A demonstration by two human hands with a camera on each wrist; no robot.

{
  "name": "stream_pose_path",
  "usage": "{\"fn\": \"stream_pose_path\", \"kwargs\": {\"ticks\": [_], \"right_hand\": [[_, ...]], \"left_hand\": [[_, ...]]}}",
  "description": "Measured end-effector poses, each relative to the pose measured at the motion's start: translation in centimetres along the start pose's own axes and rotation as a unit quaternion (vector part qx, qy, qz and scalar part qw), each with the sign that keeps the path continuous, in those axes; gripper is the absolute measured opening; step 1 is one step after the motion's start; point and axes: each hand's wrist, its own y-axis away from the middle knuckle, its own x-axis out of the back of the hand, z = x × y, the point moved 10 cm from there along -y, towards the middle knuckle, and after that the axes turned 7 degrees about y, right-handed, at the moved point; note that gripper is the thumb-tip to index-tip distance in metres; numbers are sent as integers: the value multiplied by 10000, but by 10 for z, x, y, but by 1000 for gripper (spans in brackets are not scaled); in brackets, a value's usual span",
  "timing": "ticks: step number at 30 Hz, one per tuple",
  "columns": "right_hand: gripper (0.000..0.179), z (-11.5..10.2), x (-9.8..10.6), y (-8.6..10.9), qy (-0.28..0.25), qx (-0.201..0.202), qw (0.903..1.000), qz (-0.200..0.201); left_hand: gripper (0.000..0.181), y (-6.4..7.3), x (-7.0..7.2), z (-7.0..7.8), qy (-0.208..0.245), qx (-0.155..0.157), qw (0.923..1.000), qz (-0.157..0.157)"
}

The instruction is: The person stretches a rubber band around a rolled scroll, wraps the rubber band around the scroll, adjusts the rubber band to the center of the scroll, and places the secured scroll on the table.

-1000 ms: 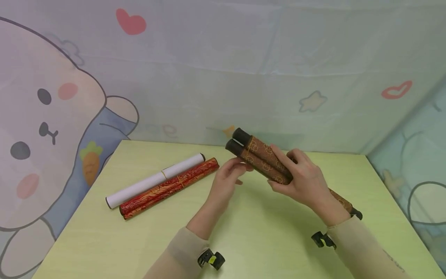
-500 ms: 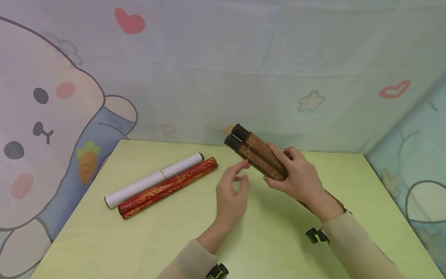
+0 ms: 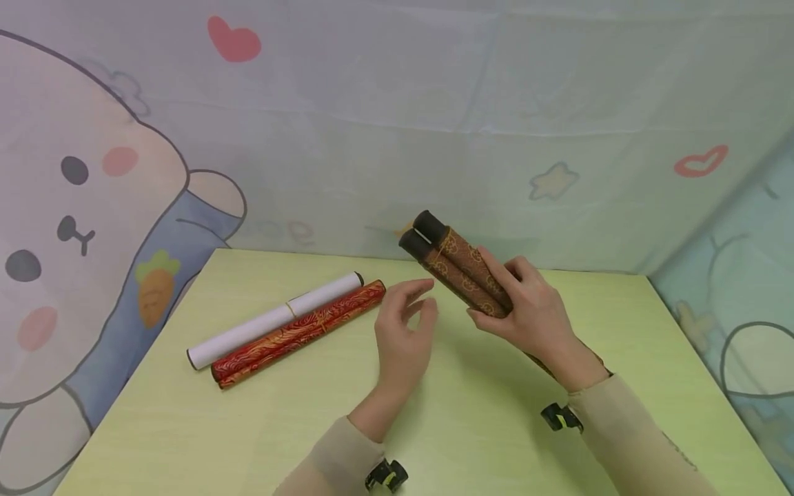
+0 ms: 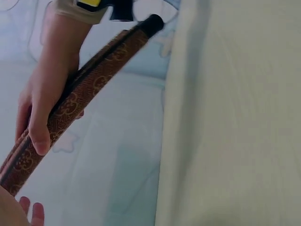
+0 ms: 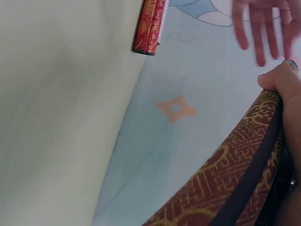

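Observation:
A brown scroll (image 3: 465,275) with gold patterning and black knobs is rolled up as two parallel rolls, tilted above the table. My right hand (image 3: 536,310) grips it around the middle, thumb on the near side. A thin gold cord (image 3: 442,249) crosses it just below the knobs. My left hand (image 3: 402,337) is off the scroll, loosely bent fingers a little left of its upper end. In the left wrist view the scroll (image 4: 75,101) runs diagonally under the right hand (image 4: 49,99). From the right wrist its patterned surface (image 5: 211,183) fills the lower right.
To the left, a white roll (image 3: 276,321) with a gold tie lies alongside a red and gold scroll (image 3: 298,337) on the pale table (image 3: 298,434). A printed cloth (image 3: 372,124) hangs behind the table's far edge, and another cloth side stands at the right.
My left hand has come away from the cord near the knobs and drawn back left. The cord now lies flat across both rolls. The right hand keeps its grip, the scroll's knobs slightly higher.

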Motion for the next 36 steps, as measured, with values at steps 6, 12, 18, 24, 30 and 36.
{"fn": "stream_pose_path", "kwargs": {"ticks": [6,12,18,24,30,36], "right_hand": [[97,-4,3,1,-74,83,9999,41],[95,-11,3,3,-113,189,9997,112],[93,-20,2,2,-115,346,9992,161],[95,-24,2,-3,-61,420,9989,212],[107,-25,2,-5,-78,440,9988,194],[105,-25,0,-3,-117,423,9988,201]], "left_hand": [[43,-11,-5,-31,1549,1679,9735,89],[50,-23,-21,-37,2194,2237,9496,25],[53,-30,-28,-40,2838,2586,9223,436],[51,-36,-24,-39,2822,2734,9179,547],[47,-39,-20,-43,2578,2796,9241,381],[43,-38,-19,-45,2291,2862,9303,139]]}}
